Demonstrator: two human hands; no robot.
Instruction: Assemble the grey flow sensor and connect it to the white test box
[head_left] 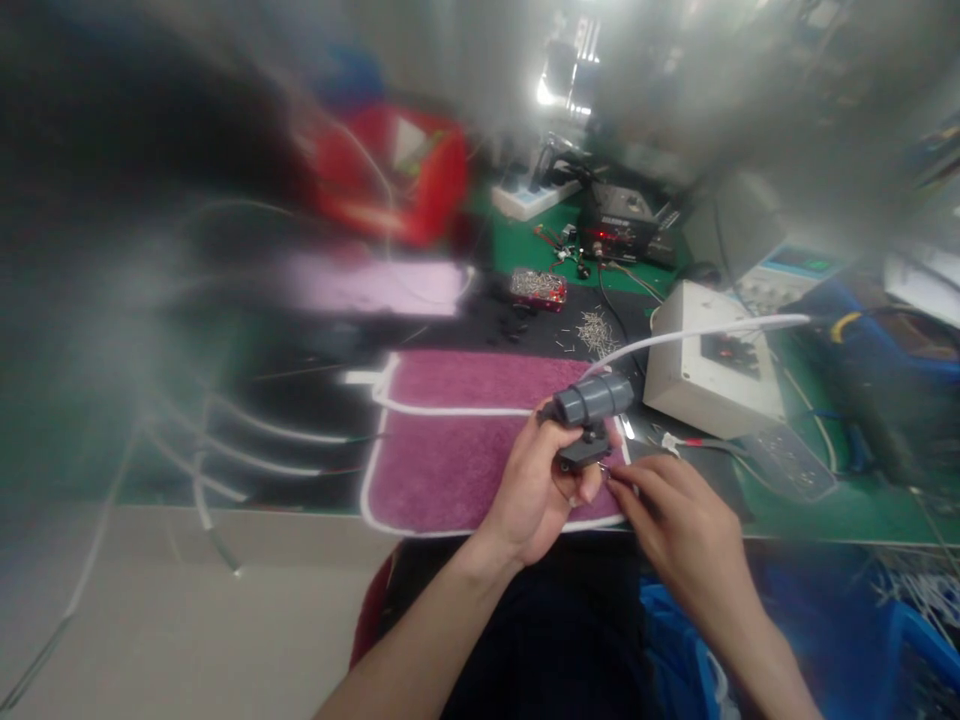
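Note:
My left hand [530,490] is closed around a dark grey cylindrical device [592,398] with a flat bracket [583,452] below it, held above the towel. The barrel lies almost level, pointing right. A white cable [675,334] arcs off to the right from behind the device. Close to the bracket's right edge, my right hand [686,515] is closed in a pinch on a small, thin, screw-like metal piece [604,469]. Its exact shape is mostly hidden by the fingers. Under both hands spreads a purple towel [442,460] with white edging.
Beyond the towel are a pile of small metal screws or pins [596,333] and a small box [538,288] full of them. A white box [712,365] stands right, a black controller [626,225] and power strip [529,200] behind. A red bin [435,185] is far left; white cables [277,432] hang left.

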